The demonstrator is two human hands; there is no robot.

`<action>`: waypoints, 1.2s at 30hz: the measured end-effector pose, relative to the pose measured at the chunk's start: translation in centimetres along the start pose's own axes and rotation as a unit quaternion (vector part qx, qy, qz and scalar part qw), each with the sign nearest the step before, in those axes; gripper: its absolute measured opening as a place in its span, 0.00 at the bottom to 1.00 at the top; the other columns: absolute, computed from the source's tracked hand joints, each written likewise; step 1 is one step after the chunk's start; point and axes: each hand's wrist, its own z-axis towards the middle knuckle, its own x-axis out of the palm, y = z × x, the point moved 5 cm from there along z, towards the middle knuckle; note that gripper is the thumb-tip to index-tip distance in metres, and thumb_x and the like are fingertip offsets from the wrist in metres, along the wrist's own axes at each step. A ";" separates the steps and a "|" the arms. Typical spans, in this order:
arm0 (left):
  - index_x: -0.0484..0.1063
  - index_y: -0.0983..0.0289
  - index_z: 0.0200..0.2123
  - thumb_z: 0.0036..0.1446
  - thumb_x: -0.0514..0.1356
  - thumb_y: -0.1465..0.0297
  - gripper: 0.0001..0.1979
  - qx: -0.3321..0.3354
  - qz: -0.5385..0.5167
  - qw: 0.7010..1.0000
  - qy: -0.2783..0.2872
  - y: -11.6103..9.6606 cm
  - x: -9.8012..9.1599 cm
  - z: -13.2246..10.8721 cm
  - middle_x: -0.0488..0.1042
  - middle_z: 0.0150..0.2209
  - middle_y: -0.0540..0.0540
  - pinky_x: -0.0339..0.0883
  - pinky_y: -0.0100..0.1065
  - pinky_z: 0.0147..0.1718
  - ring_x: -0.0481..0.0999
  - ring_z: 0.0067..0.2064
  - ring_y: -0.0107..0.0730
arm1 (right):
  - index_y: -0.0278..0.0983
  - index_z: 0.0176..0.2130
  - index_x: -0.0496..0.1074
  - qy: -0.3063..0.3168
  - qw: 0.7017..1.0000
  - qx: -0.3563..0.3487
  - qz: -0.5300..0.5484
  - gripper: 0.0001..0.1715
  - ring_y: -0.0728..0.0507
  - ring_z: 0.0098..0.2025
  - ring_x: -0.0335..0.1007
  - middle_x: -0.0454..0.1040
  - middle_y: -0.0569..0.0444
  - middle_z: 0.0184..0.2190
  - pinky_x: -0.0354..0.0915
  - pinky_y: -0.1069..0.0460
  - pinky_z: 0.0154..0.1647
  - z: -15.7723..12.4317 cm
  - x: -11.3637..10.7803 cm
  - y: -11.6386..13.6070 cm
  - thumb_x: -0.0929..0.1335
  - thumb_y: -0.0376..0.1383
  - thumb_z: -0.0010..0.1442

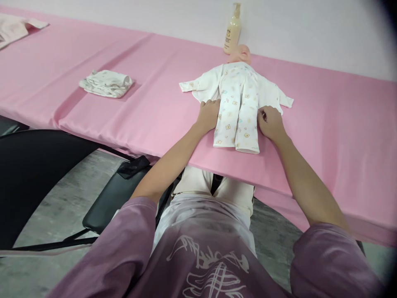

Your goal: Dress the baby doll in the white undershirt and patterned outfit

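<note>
You're flanking white, bear-printed cloth trousers (pixel 230 108) running twelve-to-six — left hand (pixel 209 114) at nine, right hand (pixel 273 123) at three, curled, grip unclear.

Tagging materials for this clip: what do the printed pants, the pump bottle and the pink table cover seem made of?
Printed pants: matte, soft-looking fabric, perhaps cotton; they lie limp and flat. Pump bottle: glossy, probably plastic, from its highlights; glass possible. Pink table cover: smooth cloth with faint sheen, shown by its creases; fibre unclear.
</note>
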 end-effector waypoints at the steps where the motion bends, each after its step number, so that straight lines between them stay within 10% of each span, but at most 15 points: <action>1: 0.78 0.59 0.60 0.82 0.57 0.52 0.20 -0.002 -0.003 1.000 0.000 0.0 0.0 0.0 0.83 0.60 0.72 0.60 0.63 0.70 0.76 0.65 0.73 | 0.43 0.45 0.73 0.001 1.000 0.000 -0.001 0.22 0.28 0.47 0.74 0.80 0.40 0.46 0.74 0.26 0.60 0.0 0.0 0.0 0.62 0.55 0.80; 12: 0.77 0.61 0.60 0.80 0.57 0.64 0.14 -0.029 0.001 1.000 0.008 -0.4 -1.1 -1.1 0.83 0.62 0.74 0.61 0.67 0.70 0.76 0.66 0.75 | 0.43 0.58 0.75 -0.081 0.997 -0.019 0.004 0.21 0.24 0.59 0.75 0.79 0.36 0.56 0.67 0.25 0.71 -1.2 -2.8 4.7 0.61 0.51 0.82; 24: 0.72 0.57 0.50 0.83 0.47 0.71 0.14 -0.111 -0.060 0.991 0.051 -3.3 -2.3 -7.8 0.85 0.47 0.64 0.66 0.61 0.67 0.83 0.56 0.65 | 0.46 0.51 0.77 0.131 0.970 -0.202 -0.004 0.15 0.24 0.55 0.75 0.81 0.44 0.48 0.65 0.27 0.66 -6.1 -4.0 15.7 0.68 0.52 0.83; 36: 0.71 0.57 0.54 0.86 0.59 0.59 0.09 -0.145 -0.079 0.986 0.022 -4.7 -2.4 -12.8 0.88 0.50 0.60 0.65 0.56 0.70 0.84 0.61 0.60 | 0.44 0.47 0.71 0.126 0.968 -0.216 -0.004 0.07 0.28 0.49 0.75 0.81 0.46 0.45 0.66 0.31 0.62 -8.5 -2.4 16.0 0.73 0.35 0.72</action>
